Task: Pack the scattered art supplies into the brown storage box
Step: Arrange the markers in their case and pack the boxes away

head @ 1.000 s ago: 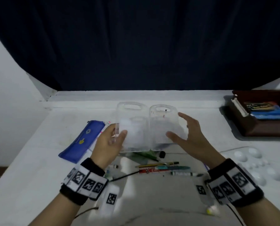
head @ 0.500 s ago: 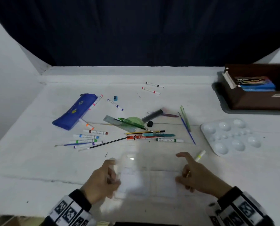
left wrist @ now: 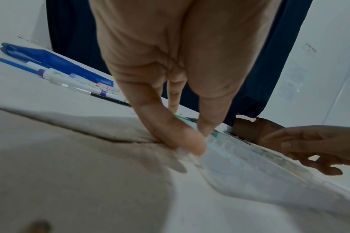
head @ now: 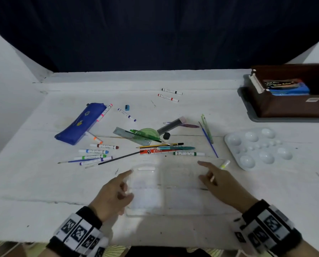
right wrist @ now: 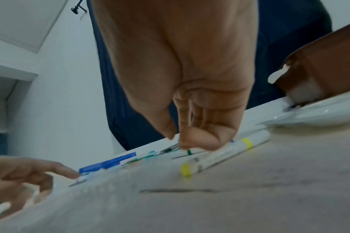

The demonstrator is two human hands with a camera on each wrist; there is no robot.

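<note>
I see a brown storage box, a blue pencil case with yellow motifs, and a white palette. My wristbands carry black-and-white squares.

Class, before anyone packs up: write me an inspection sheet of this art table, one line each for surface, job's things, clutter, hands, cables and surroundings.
Surface: white table, marked and scuffed.
Job's things: brown box far right, holding a blue packet; markers, brushes, ruler, blue pencil case and white palette loose on the table; clear case lying open flat near the front edge.
Clutter: grey tray under the box; nothing else seen.
Hands: left hand touches the case's left edge, grip unclear; right hand at its right edge, holding nothing.
Cables: nothing seen.
Surroundings: dark curtain behind, white walls at both sides.
</note>
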